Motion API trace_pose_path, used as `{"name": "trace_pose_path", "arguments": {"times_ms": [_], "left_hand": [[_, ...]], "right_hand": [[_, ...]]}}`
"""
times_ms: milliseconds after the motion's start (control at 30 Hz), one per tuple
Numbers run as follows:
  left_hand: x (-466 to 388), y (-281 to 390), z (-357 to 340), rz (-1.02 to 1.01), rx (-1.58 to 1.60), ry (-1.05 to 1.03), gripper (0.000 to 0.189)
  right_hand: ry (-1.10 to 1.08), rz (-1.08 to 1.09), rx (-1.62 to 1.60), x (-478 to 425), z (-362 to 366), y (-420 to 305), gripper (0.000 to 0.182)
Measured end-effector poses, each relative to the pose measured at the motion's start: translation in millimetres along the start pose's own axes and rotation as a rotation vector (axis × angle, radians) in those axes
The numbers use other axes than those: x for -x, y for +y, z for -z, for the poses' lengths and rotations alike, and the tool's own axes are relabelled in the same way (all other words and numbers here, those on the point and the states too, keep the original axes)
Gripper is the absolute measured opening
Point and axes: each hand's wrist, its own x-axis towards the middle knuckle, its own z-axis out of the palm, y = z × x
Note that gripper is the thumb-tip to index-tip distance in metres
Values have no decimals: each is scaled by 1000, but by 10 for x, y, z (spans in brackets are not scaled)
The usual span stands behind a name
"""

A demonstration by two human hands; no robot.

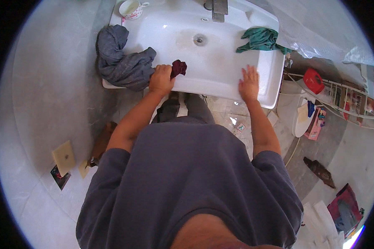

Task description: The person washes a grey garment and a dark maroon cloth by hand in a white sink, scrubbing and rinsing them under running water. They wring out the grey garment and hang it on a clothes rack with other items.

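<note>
My left hand (pixel 160 80) is closed around a crumpled dark red cloth (pixel 179 68) at the front rim of the white sink (pixel 205 84). One wadded end of the cloth sticks out past my thumb; the part inside my fist is hidden. Just left of that hand, a twisted grey cloth (pixel 121 63) drapes over the sink's left side and front edge. My right hand (pixel 249 83), slightly blurred, is over the sink's front right part with fingers extended and nothing in it. Whether its palm touches the sink I cannot tell. A green cloth (pixel 260 39) lies bunched over the right rim.
A spotted cup (pixel 131 10) stands at the sink's back left corner. Behind the drain (pixel 200 39) is the faucet (pixel 219 11). To the right are a toilet (pixel 299 121) and a white wire rack (pixel 333 93) with a red container (pixel 313 81). A loose wall plate (pixel 64 158) hangs at left.
</note>
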Motion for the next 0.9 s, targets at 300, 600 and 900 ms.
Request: {"name": "trace_pose_path", "arguments": {"times_ms": [300, 600, 900], "left_hand": [[15, 24, 41, 91, 24, -84, 33], [-7, 31, 35, 90, 55, -50, 32], [18, 31, -18, 127, 44, -16, 34]], "right_hand": [[-279, -253, -415, -1118, -807, -1317, 88], [-137, 468, -389, -1426, -839, -2134, 70], [101, -488, -1723, -1515, 613, -826, 41]]}}
